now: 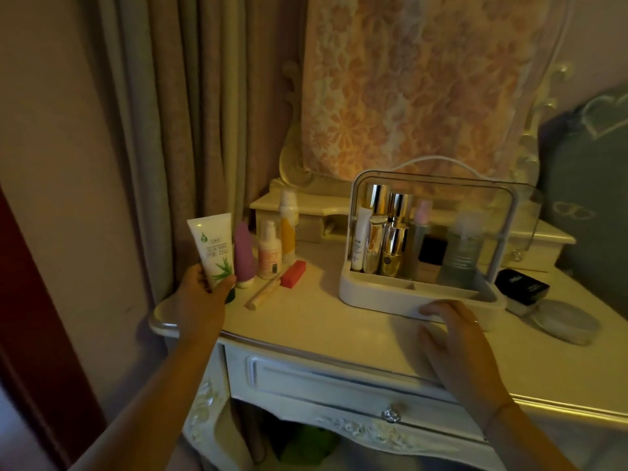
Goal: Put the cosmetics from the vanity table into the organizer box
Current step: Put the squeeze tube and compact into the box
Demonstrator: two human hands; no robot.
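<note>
The vanity table (306,321) has a smooth cream top with a silvered, curved front edge and a carved drawer front with a faceted crystal knob (391,415). Near its left edge the left hand (200,288) is clamped on a white plastic tube (213,251) printed with a green aloe leaf, thumb across the front, fingers behind, the tube upright with its dark cap down. The forearm reaches in from the lower left, wrist straight.

Just beside the tube stand a matte mauve tapered bottle (245,254), a small peach pump bottle (269,251) and a taller white and yellow bottle (288,226). In front of them lie a slim beige stick (262,293) and a red rectangular block (293,273), flat on the top.

The organizer box (380,294) sits toward the right front of the table: a rounded white plastic base with a clear, rounded lid standing open. Its back compartment holds shiny gold cylinders (390,232), a white tube, a black-capped piece and a frosted grey bottle (460,253).

The right hand (457,331) lies palm down, fingers spread and relaxed, fingertips touching the box's front wall, gripping nothing.

At the right edge rest a black compact (521,287) and a round translucent lid (565,321).
</note>
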